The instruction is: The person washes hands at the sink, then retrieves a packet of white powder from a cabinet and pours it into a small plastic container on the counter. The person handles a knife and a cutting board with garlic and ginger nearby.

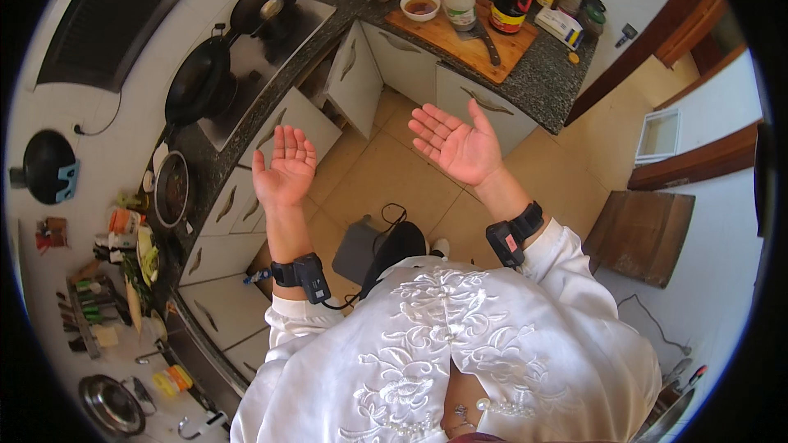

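Observation:
Both of my hands are held out palm up over the tiled floor, with nothing in them. My left hand [285,169] has its fingers slightly apart, in front of the white cabinet doors. My right hand [458,144] is spread, its thumb out, below the corner counter. Each wrist bears a black strapped device. Beyond the right hand, a wooden cutting board [409,18] carries a cleaver with a dark handle [490,49], a white bowl of brown liquid [420,6], a red-capped bottle [460,5] and a large bottle of dark sauce [512,0].
Two black woks [200,80] [255,3] are at the gas stove on the left. One cabinet door [354,80] stands ajar. A pan [172,189] and vegetables [148,255] lie along the left counter. A grey bin [357,249] stands on the floor near my legs.

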Tool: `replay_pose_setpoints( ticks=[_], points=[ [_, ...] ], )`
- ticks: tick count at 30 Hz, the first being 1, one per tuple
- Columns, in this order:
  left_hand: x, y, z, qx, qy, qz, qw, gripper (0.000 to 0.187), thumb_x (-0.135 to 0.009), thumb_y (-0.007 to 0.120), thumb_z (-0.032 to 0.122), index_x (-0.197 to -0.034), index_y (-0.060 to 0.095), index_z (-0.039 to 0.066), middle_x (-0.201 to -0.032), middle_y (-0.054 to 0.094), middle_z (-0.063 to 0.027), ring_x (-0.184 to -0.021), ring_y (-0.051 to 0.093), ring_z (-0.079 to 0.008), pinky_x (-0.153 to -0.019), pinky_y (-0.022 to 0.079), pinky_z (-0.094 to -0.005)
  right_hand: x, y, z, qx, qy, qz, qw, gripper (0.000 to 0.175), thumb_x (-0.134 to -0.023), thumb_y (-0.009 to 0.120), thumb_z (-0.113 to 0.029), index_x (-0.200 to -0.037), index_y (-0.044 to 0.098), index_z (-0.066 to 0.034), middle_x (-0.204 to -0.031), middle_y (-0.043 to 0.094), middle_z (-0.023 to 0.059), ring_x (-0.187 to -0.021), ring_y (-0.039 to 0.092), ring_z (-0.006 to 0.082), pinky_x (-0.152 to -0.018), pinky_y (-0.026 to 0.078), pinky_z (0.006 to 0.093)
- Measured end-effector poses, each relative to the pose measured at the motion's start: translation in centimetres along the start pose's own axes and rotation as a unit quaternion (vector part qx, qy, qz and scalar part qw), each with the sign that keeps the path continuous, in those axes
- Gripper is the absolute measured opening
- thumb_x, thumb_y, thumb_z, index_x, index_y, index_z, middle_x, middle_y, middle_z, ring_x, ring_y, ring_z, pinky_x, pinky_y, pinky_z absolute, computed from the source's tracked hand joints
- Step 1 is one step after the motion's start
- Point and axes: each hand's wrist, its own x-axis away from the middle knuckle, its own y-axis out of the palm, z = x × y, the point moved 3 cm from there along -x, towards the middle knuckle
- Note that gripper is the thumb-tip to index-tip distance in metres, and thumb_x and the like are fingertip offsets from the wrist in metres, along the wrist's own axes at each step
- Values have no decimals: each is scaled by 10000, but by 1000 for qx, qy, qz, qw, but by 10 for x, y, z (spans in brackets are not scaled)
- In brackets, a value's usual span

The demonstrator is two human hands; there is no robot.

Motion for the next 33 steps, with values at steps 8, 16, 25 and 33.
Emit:
replay_pose_setpoints(
  ticks=[8,16,25,33],
  points=[
    [2,-15,34,33,49,4,998,530,-891,292,450,-1104,506,15,-1105,531,-104,-1024,482,-260,-887,363,-417,-27,5,14,21,34,2,999,649,-891,299,-508,-1207,434,43,-1237,466,181,-1157,432,308,-970,329,433],
    [-30,-33,67,52,75,51,995,540,-892,288,453,-1121,503,14,-1135,524,-102,-1060,473,-261,-896,352,-422,-91,12,31,29,74,-7,997,642,-891,303,-504,-1194,447,44,-1235,470,179,-1153,436,308,-968,332,433],
    [-110,-54,124,54,58,100,992,554,-891,286,472,-1124,508,21,-1119,542,-102,-1044,496,-255,-884,365,-421,-215,10,70,40,104,29,993,632,-884,330,-502,-1179,450,45,-1215,484,184,-1132,454,314,-961,343,432],
    [-177,-73,151,41,22,149,988,536,-869,341,495,-1098,526,46,-1105,532,-94,-1052,477,-254,-903,350,-420,-292,-1,99,23,119,58,991,638,-882,335,-513,-1169,466,41,-1208,491,173,-1138,454,304,-956,355,430]
  ],
)
